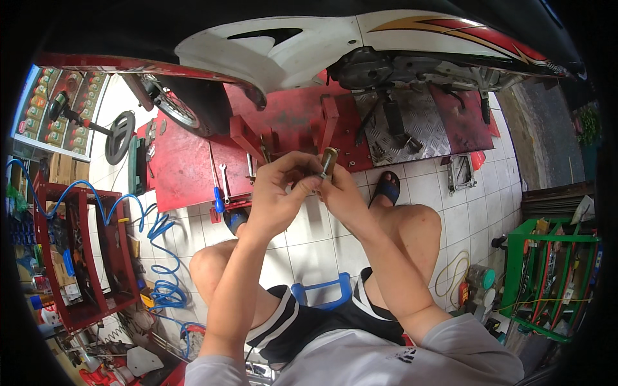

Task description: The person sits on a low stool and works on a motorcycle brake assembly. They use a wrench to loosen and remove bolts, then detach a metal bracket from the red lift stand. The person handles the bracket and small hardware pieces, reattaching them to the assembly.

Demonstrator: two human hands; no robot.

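The right hand [342, 196] has its fingers closed around a small metal cylinder [329, 162], which stands up from the grip, tilted. The left hand [280, 196] has its fingers curled narrowly at the cylinder's lower end; whether they pinch it I cannot tell. Both hands are in front of the red surface [180, 174], near a wrench [224, 183] and a screwdriver [219, 202].

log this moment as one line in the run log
right hand: holds brassy cylinder | left hand: at its near end, contact unclear | red platform: blue-handled screwdriver, wrench | motorbike: ahead
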